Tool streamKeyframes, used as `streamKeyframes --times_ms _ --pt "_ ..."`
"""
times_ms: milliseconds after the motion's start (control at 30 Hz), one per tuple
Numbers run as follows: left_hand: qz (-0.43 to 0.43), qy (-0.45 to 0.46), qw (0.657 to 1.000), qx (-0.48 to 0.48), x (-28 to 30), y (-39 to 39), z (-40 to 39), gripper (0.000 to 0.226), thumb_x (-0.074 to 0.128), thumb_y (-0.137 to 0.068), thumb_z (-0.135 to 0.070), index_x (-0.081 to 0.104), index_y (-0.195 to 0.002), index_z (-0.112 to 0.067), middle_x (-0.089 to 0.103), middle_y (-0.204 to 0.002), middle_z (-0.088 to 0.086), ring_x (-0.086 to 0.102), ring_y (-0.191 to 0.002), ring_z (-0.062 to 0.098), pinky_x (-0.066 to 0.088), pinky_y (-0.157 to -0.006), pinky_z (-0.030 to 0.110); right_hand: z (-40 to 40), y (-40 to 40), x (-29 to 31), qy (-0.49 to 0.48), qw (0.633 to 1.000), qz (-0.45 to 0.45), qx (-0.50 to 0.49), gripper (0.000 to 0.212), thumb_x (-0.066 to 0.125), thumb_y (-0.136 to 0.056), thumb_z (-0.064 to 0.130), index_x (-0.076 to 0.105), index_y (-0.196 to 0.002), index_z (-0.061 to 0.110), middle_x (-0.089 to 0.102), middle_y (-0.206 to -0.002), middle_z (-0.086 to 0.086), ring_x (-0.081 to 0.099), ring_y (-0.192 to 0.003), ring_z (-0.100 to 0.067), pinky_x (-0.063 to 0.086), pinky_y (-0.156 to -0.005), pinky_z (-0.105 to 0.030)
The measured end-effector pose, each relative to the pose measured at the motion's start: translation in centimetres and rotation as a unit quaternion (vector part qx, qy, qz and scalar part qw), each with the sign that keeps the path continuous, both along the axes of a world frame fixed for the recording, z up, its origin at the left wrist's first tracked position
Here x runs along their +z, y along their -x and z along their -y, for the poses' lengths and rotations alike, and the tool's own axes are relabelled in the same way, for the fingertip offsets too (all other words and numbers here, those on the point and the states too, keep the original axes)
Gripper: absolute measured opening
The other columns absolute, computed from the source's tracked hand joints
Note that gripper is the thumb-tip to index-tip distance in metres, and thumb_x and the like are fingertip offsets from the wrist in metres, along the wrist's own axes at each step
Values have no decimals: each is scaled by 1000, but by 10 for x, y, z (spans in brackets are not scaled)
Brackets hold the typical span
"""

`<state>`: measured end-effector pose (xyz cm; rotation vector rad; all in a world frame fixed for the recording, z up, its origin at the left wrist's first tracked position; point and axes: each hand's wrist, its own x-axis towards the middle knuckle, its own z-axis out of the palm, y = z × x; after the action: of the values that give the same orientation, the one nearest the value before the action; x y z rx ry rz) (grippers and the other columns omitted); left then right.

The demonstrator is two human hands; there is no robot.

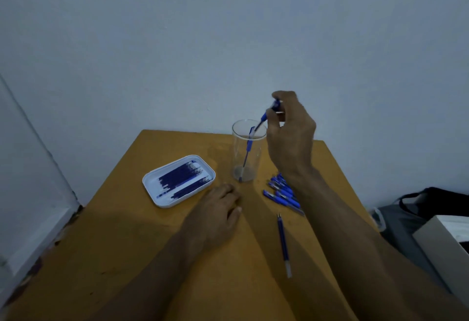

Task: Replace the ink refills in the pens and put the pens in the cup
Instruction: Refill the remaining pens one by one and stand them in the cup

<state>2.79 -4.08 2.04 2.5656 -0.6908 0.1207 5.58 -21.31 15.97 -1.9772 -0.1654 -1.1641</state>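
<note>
No readable text, label, brand, number or sign anywhere. Blue pens (281, 192) on tabletop (127, 244) too small and blurred for print, if any. Refills in white tray (152, 186), clear cup (245, 153), white box (446, 242) at right edge: no legible marks.

The right hand (289, 127) hides the upper end of the pen (264, 117) above the cup (247, 150); its forearm covers part of the pen pile (281, 191) beside the cup.
</note>
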Motion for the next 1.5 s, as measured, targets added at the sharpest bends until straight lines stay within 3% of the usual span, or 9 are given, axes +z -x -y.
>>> streamKeyframes --times_ms 133,267,500,700,833,933,1033,1200,1500 --pt "-1 4 1000 -4 -3 -1 -1 48 42 -106 -44 46 -150 -26 33 -160 -8 23 -149 9 22 -120 26 -2 -24 -17 122 982 -140 -17 31 60 -98 11 57 -128 19 67 -96 -7 62 -86 -24 56 -67 -43" --pt "5 0 1000 -3 -6 -3 -2 48 42 -105 -45 48 -149 -26 34 -160 -8 25 -149 9 24 -120 27 -5 -32 -23 163 963 -207 -59 16 59 -100 25 64 -115 22 65 -99 -8 55 -96 -18 53 -65 -36" --pt "-3 0 1000 -1 -7 -4 -2 52 41 -105 -46 43 -153 -28 31 -162 -9 23 -149 8 26 -122 30 -3 -38 -20 160 960 -222 -58 20 63 -98 24 80 -102 16 76 -90 -2 51 -114 -21 54 -72 -38" --pt "-3 -2 1000 1 -7 -4 -3 53 42 -105 -46 40 -155 -28 32 -163 -9 24 -149 7 24 -122 27 3 -31 -23 98 980 -168 -45 16 66 -96 22 80 -99 16 75 -94 2 61 -96 -21 49 -79 -33" --pt "-4 -1 1000 6 -6 -4 -2 52 43 -104 -46 44 -152 -27 33 -161 -9 26 -148 7 28 -122 30 9 -8 -40 44 986 -138 -87 14 65 -96 21 77 -96 15 71 -89 3 61 -85 -14 50 -75 -26" --pt "-6 -6 1000 5 -5 -4 -2 49 43 -104 -47 47 -149 -26 35 -160 -8 27 -147 8 30 -121 32 20 6 -71 103 953 -270 -88 15 63 -95 18 76 -88 15 70 -81 1 61 -71 -10 47 -62 -21" --pt "-10 -8 1000 7 -4 -3 -2 48 43 -104 -46 48 -148 -26 33 -161 -8 26 -148 8 30 -121 32 29 21 -104 233 886 -392 -81 16 61 -96 23 76 -94 16 67 -98 -3 60 -78 -14 54 -69 -29" --pt "-8 -11 1000 8 -3 -2 -1 49 44 -105 -46 47 -149 -27 32 -162 -8 26 -148 8 27 -119 29 31 33 -113 278 862 -415 -80 19 54 -103 25 69 -106 14 55 -113 -5 55 -89 -17 52 -79 -32" --pt "-7 -17 1000 9 -3 -3 -1 49 44 -105 -47 46 -150 -28 32 -161 -9 27 -147 7 27 -118 29 34 29 -100 266 858 -430 -88 5 61 -98 25 65 -98 22 63 -94 1 58 -80 -13 56 -71 -34"
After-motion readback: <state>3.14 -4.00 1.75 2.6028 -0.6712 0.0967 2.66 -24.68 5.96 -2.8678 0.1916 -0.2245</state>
